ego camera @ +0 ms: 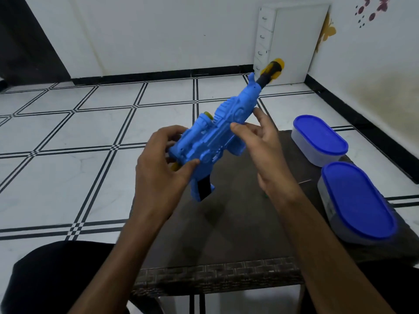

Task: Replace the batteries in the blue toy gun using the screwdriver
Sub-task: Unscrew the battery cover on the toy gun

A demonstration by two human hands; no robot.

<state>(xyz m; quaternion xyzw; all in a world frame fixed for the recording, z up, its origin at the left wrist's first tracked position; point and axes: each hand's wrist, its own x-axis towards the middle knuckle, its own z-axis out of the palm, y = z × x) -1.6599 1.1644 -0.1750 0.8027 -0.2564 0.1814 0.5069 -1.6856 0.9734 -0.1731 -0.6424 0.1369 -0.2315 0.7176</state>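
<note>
I had the blue toy gun (210,141) lifted clear above the middle of the dark table (229,225), muzzle angled up and away toward the far right corner. My left hand (158,168) was curled round its rear end, thumb pressed on the side near the grip; my right hand (260,146) lay against the body with fingers spread and loose — steadying, not clamped. It looked like hollow moulded plastic, so I judged it light, rigid and a little slick; the ribbed mid-body and the grip seemed the surest places to hold. I couldn't make out the screwdriver or any battery cover from here. Two blue-lidded containers (322,137) crowded the table's right edge, so free room lay in the centre and toward the left edge — I'd have kept the barrel's swing away from those tubs.
</note>
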